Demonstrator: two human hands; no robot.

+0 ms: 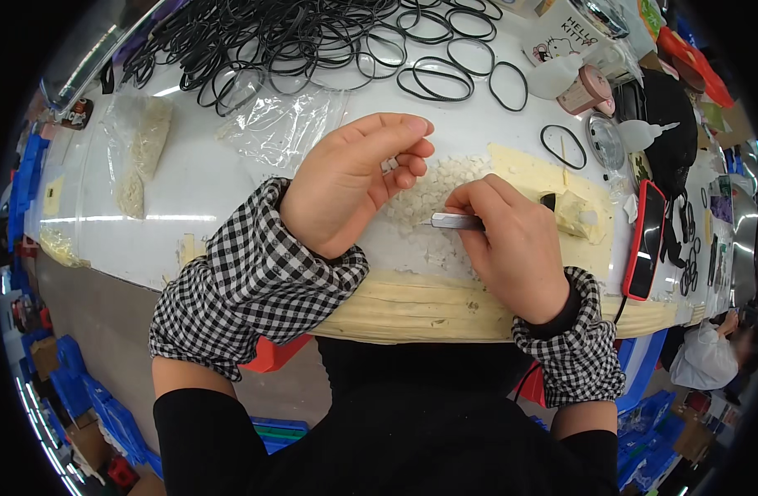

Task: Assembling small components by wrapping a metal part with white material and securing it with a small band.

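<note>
My left hand [337,183] is raised over the table's front part, its fingers curled in and closed around small white pieces [389,164] that partly show between them. In my right hand [518,241] is a slim metal craft knife [456,221], pinched between thumb and fingers, its narrow tip pointing left. Under and between both hands spreads a loose heap of small white chips [456,172]. Beside the right hand, yellow tape [511,157] covers part of the tabletop, and a tape-wrapped block [579,217] sits on it.
Many black rubber loops [288,41] lie across the far side. Clear plastic film [284,124] and a bag of pale pieces [147,145] are to the left. A red-edged phone [646,240], a pink cup [585,91] and squeeze bottles stand right. Yellow tape lines the front edge [420,310].
</note>
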